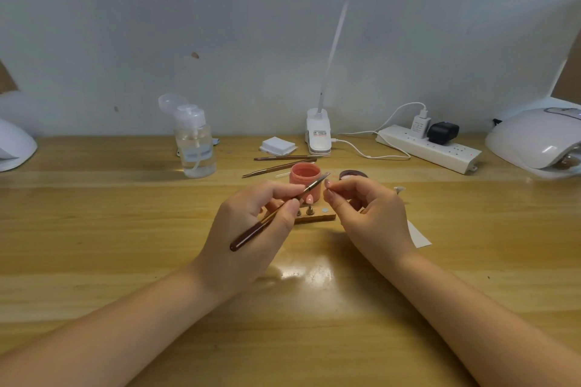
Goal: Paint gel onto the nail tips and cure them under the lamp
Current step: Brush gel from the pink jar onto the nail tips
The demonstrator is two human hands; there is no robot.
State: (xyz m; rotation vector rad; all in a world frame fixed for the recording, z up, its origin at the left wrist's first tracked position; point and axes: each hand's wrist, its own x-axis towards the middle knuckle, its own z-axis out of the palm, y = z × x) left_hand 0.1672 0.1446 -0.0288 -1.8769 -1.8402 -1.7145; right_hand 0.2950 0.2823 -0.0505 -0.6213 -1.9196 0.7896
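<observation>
A pink-coated nail tip (309,198) stands upright on a peg of a small wooden holder (314,217) lying on the pale wooden desk (125,229), between the two hands. The left hand (248,229) pinches a dark-handled brush (276,212) between thumb and forefinger, its bristle end slanting up toward the right hand (361,214), whose thumb and forefinger are pressed together on something too small to make out. Just behind the holder sits an open pink gel jar (305,179), with its dark lid (353,174) lying beside it to the right. Two more brushes (283,163) lie farther back, near a stack of white pads (278,145) and a clear pump bottle (195,144) to the left. A white clip lamp (318,132) rises from the desk's far edge to a bright panel overhead, and a power strip (430,148) with plugged chargers runs to its right. A white curing lamp (537,141) sits at the far right edge, well apart from the hands. A plain grey-white wall (220,25) backs the desk, and the lamp's glare shines on the varnish between the wrists.
</observation>
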